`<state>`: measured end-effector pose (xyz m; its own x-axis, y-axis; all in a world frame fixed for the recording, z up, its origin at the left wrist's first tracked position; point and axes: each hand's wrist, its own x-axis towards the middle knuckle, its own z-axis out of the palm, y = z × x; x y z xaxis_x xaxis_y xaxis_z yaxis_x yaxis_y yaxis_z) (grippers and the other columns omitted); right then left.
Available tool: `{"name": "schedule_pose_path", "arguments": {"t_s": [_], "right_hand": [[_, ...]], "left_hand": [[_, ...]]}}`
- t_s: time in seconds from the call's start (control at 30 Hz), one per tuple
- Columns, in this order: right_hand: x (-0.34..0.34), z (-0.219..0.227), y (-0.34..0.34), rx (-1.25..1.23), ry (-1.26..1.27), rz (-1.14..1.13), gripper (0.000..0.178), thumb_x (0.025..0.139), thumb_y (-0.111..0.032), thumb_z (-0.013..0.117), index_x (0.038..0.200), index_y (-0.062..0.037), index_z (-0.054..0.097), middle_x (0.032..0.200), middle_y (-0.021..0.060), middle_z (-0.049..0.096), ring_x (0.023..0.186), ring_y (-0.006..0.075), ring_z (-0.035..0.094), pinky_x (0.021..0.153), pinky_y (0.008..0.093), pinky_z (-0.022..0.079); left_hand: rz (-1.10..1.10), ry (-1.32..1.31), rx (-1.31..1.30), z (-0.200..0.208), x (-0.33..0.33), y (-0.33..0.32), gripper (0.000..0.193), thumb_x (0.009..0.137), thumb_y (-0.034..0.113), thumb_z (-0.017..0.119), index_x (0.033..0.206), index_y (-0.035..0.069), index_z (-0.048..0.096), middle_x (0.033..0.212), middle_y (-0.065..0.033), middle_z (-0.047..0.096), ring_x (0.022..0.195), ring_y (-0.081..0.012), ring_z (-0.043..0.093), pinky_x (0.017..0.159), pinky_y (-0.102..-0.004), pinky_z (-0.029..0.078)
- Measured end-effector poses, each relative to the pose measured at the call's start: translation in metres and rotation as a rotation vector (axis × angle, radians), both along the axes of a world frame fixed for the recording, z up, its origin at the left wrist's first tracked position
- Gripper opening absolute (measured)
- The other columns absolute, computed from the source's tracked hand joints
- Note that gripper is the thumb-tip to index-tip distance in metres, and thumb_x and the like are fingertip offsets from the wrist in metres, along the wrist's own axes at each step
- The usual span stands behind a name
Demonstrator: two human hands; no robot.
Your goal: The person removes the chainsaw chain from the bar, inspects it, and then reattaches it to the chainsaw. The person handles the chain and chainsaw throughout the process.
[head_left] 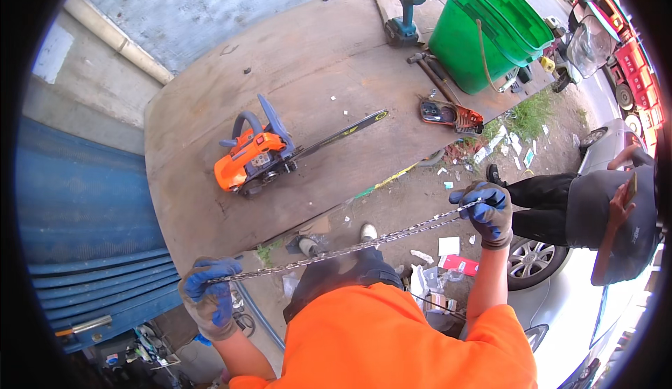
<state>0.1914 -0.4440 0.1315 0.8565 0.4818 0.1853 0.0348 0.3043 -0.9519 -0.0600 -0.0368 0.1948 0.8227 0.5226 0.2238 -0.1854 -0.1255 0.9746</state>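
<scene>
A saw chain (350, 249) is stretched as a long narrow loop between my two gloved hands, in front of my body. My left hand (210, 296), in a grey and blue glove, is closed on one end of the loop. The other end is pinched by my right hand (488, 214), raised higher and gloved alike. Beyond the chain, an orange chainsaw (246, 161) lies on the brown work table (203, 95). Its guide bar (343, 133) points right and has no chain that I can make out. Parts of the mechanism near the bar's base are exposed.
An orange and black chainsaw cover (453, 114) lies by the table's right edge. Behind it are a hammer (434, 74), a green bucket (483, 32) and a teal cordless drill (404, 11). A person (602, 210) stands at the right beside a silver car (560, 305). Litter covers the ground.
</scene>
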Motion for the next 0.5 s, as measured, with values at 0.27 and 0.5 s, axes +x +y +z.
{"name": "schedule_pose_path", "arguments": {"t_s": [0.27, 0.5], "right_hand": [[-0.004, 0.008, 0.002, -0.036, 0.075, 0.018, 0.042, 0.074, -0.026, 0.083, 0.093, 0.0096, 0.070, 0.085, 0.0198, 0.069, 0.072, 0.0257, 0.066, 0.068, 0.0358, 0.054], [-0.004, 0.009, 0.004, -0.068, -0.051, 0.006, 0.039, 0.073, -0.032, 0.084, 0.084, 0.0033, 0.072, 0.077, 0.0144, 0.068, 0.076, 0.0277, 0.067, 0.085, 0.0486, 0.054]], "left_hand": [[0.009, -0.017, -0.099, -0.001, 0.002, 0.003, 0.025, 0.079, 0.017, 0.070, 0.095, -0.001, 0.064, 0.089, -0.0117, 0.060, 0.082, -0.0241, 0.062, 0.077, -0.0349, 0.051], [0.030, -0.055, -0.072, -0.015, 0.004, 0.012, 0.027, 0.082, 0.019, 0.071, 0.095, -0.003, 0.064, 0.091, -0.0131, 0.060, 0.083, -0.0251, 0.062, 0.076, -0.0350, 0.052]]}}
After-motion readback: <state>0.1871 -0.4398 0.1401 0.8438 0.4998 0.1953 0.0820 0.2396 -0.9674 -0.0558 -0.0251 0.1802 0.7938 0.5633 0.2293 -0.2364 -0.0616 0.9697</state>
